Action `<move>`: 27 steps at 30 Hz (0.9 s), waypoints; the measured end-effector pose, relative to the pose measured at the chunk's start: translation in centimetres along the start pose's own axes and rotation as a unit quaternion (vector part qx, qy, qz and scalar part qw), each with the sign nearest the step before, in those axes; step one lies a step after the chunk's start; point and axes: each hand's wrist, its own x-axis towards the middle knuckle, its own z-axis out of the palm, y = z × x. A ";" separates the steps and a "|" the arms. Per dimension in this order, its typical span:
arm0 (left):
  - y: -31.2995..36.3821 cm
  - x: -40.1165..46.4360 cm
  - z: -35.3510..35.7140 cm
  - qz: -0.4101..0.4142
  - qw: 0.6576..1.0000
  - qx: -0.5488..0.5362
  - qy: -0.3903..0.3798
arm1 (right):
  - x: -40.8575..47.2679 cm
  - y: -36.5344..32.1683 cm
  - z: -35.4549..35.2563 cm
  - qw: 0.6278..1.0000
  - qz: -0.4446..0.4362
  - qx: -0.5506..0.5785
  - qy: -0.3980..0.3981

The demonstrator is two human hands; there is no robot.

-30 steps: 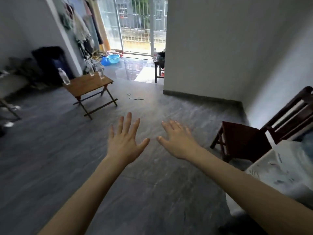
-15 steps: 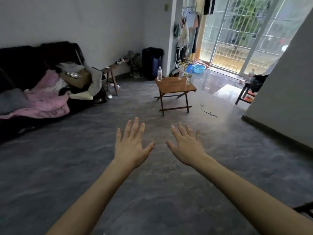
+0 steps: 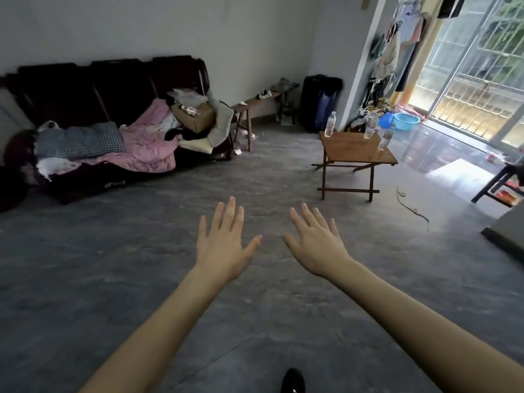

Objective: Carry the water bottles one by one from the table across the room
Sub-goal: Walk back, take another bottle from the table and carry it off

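- Hands first: my left hand [image 3: 224,245] and right hand [image 3: 314,245] are both stretched out ahead of me with fingers spread flat, holding nothing and touching nothing.
- Bottles wait on the small folding table [image 3: 351,150] well ahead and to my right: one bottle [image 3: 330,124] at the far left corner, a second bottle [image 3: 369,129] by the far edge, and a third bottle [image 3: 385,139] at the right edge.
- Tipping looks like the main risk. The third bottle stands so near the right edge that a careless reach past it could, I judge, knock it to the floor.
- Wobble is another worry: the table stands on thin crossed legs, so bumping it with my knee might shake all three bottles over.
- Tripping could spoil the walk. A dark cord [image 3: 412,208] lies on the floor just right of the table, and my foot could catch it if I drift that way.
- Slipping is possible too, since the floor [image 3: 419,148] near the glass door looks glossy, maybe wet; I cannot tell which.
- Grabbing two at once would break the one-by-one rule.
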 end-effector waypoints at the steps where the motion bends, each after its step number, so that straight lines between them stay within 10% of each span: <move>1: 0.0 0.6 -0.1 -0.003 1.000 -0.004 -0.002 | 0.6 0.4 -0.2 1.000 0.001 -0.002 0.002; 27: 12.3 29.7 -3.4 0.015 1.000 -0.006 -0.019 | 26.4 16.4 -7.4 0.999 -0.001 0.033 -0.001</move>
